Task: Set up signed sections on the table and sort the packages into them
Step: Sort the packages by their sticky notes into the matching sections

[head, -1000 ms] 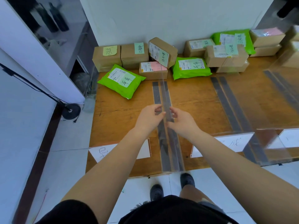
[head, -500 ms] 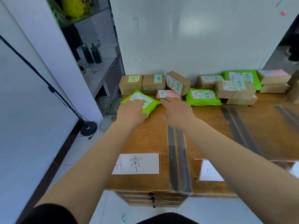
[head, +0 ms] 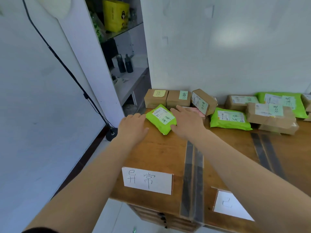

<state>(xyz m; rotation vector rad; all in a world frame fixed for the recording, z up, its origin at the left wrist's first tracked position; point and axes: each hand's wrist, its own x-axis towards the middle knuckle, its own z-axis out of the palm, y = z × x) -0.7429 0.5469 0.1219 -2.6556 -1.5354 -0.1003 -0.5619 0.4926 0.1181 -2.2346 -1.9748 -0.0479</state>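
A green mailer package (head: 161, 119) with a white label lies at the far left of the wooden table (head: 159, 148). My left hand (head: 133, 126) touches its left edge and my right hand (head: 188, 123) presses its right side, so the package sits clasped between them. A white paper sign (head: 148, 180) with handwritten characters is stuck near the front edge. A second sign (head: 230, 206) lies to its right. Dark tape strips (head: 193, 174) run front to back between the two signs.
Along the wall stand brown boxes with sticky notes (head: 155, 98), a tilted box (head: 203, 101), another green package (head: 228, 118) and stacked boxes (head: 269, 115). More tape (head: 267, 153) marks the right. A shelf with bottles (head: 125, 64) and a stand base (head: 111, 133) are left of the table.
My hands left the tape strip and reached to the far left. The left hand slid off the top of the green package, and both hands now flank it. The view has tilted up.
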